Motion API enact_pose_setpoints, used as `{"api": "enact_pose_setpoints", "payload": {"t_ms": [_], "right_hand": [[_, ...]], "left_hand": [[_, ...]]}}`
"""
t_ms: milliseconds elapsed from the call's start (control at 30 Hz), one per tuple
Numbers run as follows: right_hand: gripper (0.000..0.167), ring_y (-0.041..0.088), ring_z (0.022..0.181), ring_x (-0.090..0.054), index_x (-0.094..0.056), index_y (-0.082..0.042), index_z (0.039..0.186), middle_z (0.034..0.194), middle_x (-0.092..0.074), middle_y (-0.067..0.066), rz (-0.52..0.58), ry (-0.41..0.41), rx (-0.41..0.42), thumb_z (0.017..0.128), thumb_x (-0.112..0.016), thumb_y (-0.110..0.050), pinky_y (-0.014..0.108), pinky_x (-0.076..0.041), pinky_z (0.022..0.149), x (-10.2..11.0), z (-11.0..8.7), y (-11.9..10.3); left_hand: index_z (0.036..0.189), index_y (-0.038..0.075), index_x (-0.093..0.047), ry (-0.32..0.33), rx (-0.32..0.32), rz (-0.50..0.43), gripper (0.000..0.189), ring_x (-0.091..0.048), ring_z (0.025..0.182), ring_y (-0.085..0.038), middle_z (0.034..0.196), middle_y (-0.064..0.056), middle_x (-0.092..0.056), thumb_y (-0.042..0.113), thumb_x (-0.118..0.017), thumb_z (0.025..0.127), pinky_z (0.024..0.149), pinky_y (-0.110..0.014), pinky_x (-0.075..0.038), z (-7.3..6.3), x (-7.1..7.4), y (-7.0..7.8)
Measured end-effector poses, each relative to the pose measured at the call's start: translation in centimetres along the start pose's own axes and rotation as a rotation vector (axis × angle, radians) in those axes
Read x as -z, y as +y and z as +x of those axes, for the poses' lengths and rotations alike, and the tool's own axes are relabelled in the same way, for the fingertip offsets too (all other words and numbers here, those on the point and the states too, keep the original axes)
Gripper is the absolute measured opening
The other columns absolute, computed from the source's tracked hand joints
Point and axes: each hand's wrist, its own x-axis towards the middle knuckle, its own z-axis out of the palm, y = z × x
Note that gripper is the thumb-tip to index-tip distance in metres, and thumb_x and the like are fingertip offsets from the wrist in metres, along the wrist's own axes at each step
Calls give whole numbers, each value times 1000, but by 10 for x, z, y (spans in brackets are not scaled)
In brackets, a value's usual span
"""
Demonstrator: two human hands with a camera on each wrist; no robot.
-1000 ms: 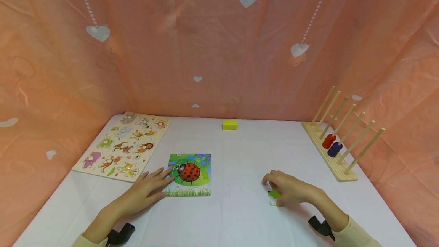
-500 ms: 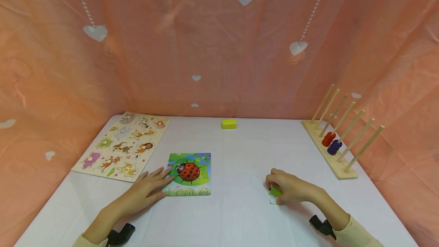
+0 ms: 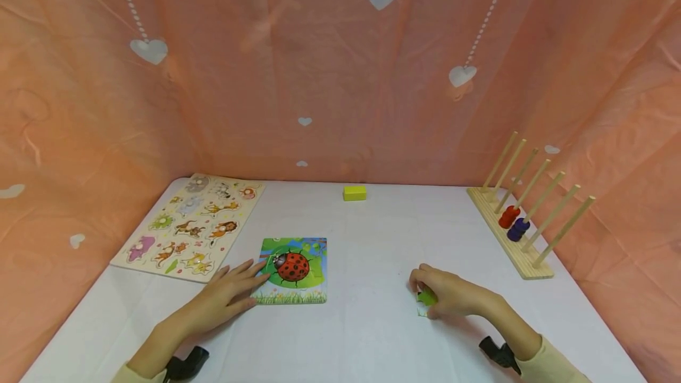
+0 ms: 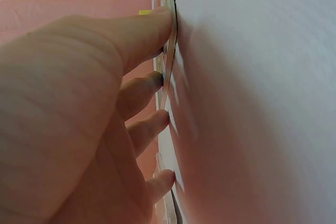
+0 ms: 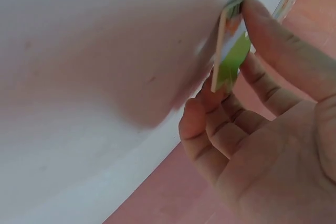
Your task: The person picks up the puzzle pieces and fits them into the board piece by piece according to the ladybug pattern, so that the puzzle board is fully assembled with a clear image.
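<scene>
My left hand (image 3: 226,295) lies with spread, fairly straight fingers on the left edge of a square ladybug jigsaw puzzle (image 3: 295,288). In the left wrist view, the thumb (image 4: 149,31) rests on the puzzle's thin edge (image 4: 171,35). On the right of the table, my right hand (image 3: 452,295) pinches a small green and white puzzle piece (image 3: 423,307) between thumb and fingers. The right wrist view shows this piece (image 5: 232,61) tilted close to the white tabletop, its far side partly hidden by the thumb.
An animal peg puzzle board (image 3: 213,247) lies at the back left. One yellow block (image 3: 354,194) sits at the far edge. A wooden rack with pegs (image 3: 524,259) holds red rings (image 3: 509,217) and blue rings (image 3: 518,230) at the right. Orange curtains (image 3: 340,75) surround the table.
My right hand has shifted very slightly, its fingers closing in a little around the puzzle piece. The left hand stays on the ladybug puzzle.
</scene>
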Motion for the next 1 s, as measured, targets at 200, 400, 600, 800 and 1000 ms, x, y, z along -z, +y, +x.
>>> {"api": "enact_pose_setpoints", "payload": {"t_ms": [200, 400, 600, 800, 1000], "right_hand": [[39, 8, 84, -49, -57, -13, 100, 93, -52, -5, 27, -15, 5, 74, -82, 1, 26, -46, 72, 1, 0, 1], [31, 6, 78, -50, -61, -11, 93, 84, -56, -6, 147, -55, 82, 81, -60, 18, 23, -47, 67, 1, 7, 1], [18, 5, 79, -51, -64, -6, 98, 88, -60, -3, 219, -40, 168, 88, -65, 9, 22, -46, 67, -5, 31, -7], [16, 4, 77, -52, -64, -6, 101, 88, -62, -5, 209, -41, 217, 90, -68, 5, 21, -48, 67, -17, 72, -28], [19, 3, 75, -51, -64, -5, 100, 88, -63, -4, 194, -46, 238, 88, -69, 8, 20, -48, 66, -25, 114, -54]], "left_hand": [[143, 8, -56, -11, 15, -1, 51, -25, 145, -45, 156, -17, -38, 31, -64, 97, 108, -75, -10, 0, 0, 0], [143, 8, -56, -15, 12, -1, 51, -25, 145, -45, 156, -17, -38, 31, -64, 97, 107, -76, -11, 0, 1, 0], [142, 8, -56, -10, 4, -4, 51, -26, 144, -46, 155, -18, -38, 30, -64, 97, 107, -77, -11, -1, 2, 1], [143, 8, -56, -7, 2, -6, 51, -26, 144, -46, 156, -17, -38, 31, -63, 98, 107, -77, -11, -1, 1, 1], [143, 9, -55, -10, 9, -17, 51, -25, 145, -45, 156, -16, -37, 31, -64, 97, 108, -75, -10, 0, 1, 2]]}}
